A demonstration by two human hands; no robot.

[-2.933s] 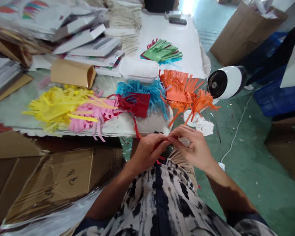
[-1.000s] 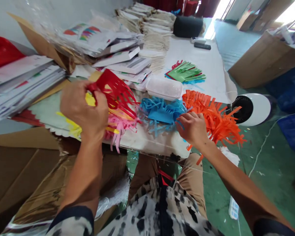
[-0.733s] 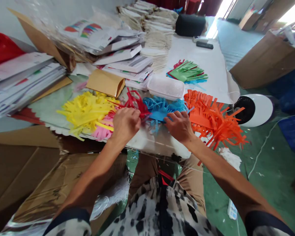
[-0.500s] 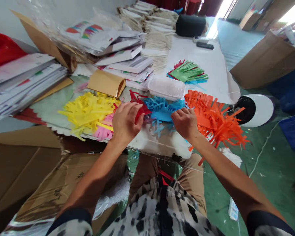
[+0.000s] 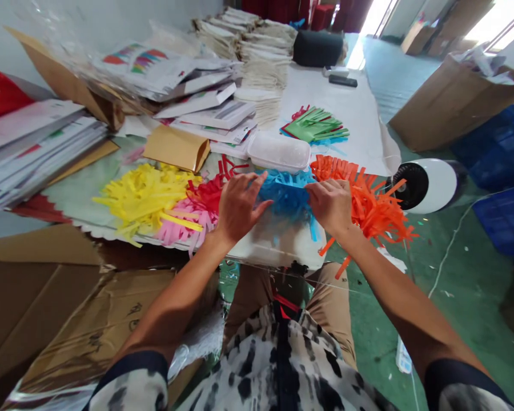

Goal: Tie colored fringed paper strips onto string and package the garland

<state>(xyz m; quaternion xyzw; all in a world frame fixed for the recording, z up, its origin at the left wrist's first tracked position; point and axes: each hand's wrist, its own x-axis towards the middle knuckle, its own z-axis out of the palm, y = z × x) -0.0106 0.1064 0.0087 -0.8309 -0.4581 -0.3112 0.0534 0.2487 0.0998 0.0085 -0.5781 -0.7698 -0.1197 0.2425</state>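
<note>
I see both bare hands pressed on a pile of blue fringed paper cut-outs [image 5: 289, 194] at the near edge of the bench [image 5: 278, 251]. The left hand [image 5: 236, 206] lies flat on the pile's left side, its fingers [image 5: 257, 184] spread apart and stretched forward, gripping nothing. The right hand [image 5: 332, 204] rests on the pile's right side, knuckles up; its fingers curl down into the blue strips, and I cannot tell whether they pinch any.

Just left of the left hand sits a tangle of red fringed paper [image 5: 205, 193], overlapping a pink fringed paper bundle [image 5: 177, 224], with a heap of yellow fringed paper [image 5: 143, 191] beyond that. Orange fringed paper [image 5: 374, 208] spills off the bench edge just right of the right hand. A white translucent plastic lidded box [image 5: 278, 153] stands right behind the blue pile. Farther back lie green fringed paper pieces [image 5: 314, 125], a brown paper envelope [image 5: 175, 148] and stacks of printed white booklets [image 5: 205, 108]. A round white desk fan [image 5: 428, 185] sits near the bench's right corner, above the green floor [image 5: 449, 297]. Flattened brown cardboard [image 5: 68, 308] fills the lower left.
</note>
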